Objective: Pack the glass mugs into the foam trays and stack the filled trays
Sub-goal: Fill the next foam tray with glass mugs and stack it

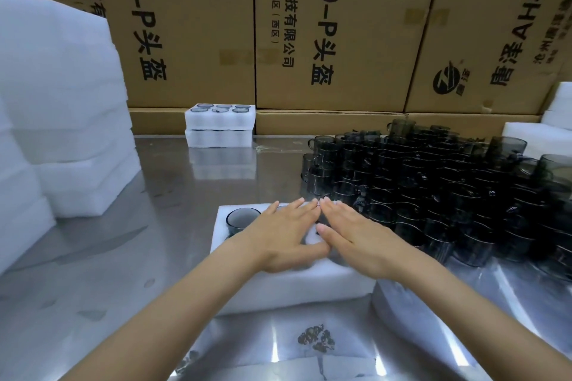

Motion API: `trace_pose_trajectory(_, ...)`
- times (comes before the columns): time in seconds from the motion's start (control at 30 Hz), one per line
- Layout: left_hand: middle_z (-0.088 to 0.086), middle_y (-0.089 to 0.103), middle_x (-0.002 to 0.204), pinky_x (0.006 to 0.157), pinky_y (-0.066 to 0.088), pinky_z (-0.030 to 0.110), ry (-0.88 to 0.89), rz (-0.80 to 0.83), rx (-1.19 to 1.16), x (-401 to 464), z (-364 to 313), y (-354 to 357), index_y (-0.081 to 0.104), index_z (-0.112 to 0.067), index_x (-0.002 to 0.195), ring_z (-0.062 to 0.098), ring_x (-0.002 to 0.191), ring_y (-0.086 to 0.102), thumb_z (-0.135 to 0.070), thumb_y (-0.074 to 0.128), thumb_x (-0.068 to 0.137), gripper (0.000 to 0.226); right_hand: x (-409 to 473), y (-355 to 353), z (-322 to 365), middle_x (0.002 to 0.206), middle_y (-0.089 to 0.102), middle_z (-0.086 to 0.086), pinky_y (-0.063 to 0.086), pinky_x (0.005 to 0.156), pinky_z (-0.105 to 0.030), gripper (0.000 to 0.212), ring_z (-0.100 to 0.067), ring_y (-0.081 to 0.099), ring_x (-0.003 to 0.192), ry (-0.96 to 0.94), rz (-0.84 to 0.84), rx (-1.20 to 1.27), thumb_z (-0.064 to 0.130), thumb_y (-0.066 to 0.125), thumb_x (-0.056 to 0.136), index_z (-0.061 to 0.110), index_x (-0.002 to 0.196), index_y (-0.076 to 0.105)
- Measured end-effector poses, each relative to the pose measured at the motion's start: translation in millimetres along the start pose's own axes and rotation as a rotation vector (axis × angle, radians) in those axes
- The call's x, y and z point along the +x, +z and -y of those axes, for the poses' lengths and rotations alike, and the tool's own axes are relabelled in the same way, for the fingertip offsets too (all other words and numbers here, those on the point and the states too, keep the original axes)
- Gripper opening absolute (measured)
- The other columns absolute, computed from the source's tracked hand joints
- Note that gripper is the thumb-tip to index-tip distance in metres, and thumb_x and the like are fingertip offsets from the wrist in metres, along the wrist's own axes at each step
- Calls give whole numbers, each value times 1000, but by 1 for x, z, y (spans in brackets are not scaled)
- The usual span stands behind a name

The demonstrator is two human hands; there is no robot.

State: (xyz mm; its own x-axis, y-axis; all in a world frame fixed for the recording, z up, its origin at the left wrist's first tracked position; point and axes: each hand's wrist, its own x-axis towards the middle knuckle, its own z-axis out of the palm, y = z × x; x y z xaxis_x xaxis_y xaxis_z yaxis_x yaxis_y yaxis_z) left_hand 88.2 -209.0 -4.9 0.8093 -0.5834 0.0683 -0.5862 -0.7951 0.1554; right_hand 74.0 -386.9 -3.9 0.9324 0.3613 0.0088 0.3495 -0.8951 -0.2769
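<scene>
Near centre: foam tray (288, 288) on desk (123, 257), one mug (242, 219) in its far-left pocket.
Right: loose mugs (439, 195) massed.
Far centre: two filled trays (220, 125) stacked.
Left: foam stack (58, 108).
Behind: cartons (340, 28).

"4.0-P头盔" on cardboard boxes (192, 25)

Tall brown cardboard boxes (192, 28) printed with black Chinese characters are standing in a row along the back, flatter cartons (325, 122) are lying beneath them, and the shiny metal table (102, 257) is reflecting the light, with a small dark smudge (315, 339) showing near its front edge.
</scene>
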Motion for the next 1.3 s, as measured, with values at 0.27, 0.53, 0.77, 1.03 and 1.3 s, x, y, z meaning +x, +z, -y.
trace_pose_trajectory(0.27,-13,15,157,117,0,34,-47,-134,-57,-3,-2,2,18,-28,151,3,144,8,-53,34,95,63,-3,-2,2,159,6,9,7,119,-36,61,-5,2,145,11,-79,60,51,22,99,24,152,12)
trace_pose_trajectory(0.53,-12,65,108,89,39,22,-34,-779,-234,-38,18,-13,69,-23,104,6,102,56,-41,44,86,36,-24,-90,-69,126,59,-5,36,103,-40,38,-23,43,125,220,-917,-129,31,49,94,14,127,56)
trace_pose_trajectory(0.77,-6,65,100,78,37,20,-458,-934,-677,-74,75,11,67,-24,90,7,94,55,-8,51,94,23,-57,-133,-169,133,45,-28,35,96,-47,46,-41,33,123,834,-809,-296,23,50,89,-2,128,48)
trace_pose_trajectory(1.03,-12,66,91,63,38,5,-531,-882,-786,-72,71,21,67,-24,88,-10,77,57,-7,54,90,22,-59,-114,-198,130,45,-30,32,98,-45,44,-38,35,123,940,-777,-376,14,57,86,-8,122,47)
trace_pose_trajectory(1.3,-11,67,93,66,40,14,-496,-862,-814,-76,68,19,66,-26,86,-1,84,59,-6,54,90,24,-58,-123,-176,112,57,-28,36,91,-45,29,-41,43,109,776,-786,-438,10,61,85,2,113,62)
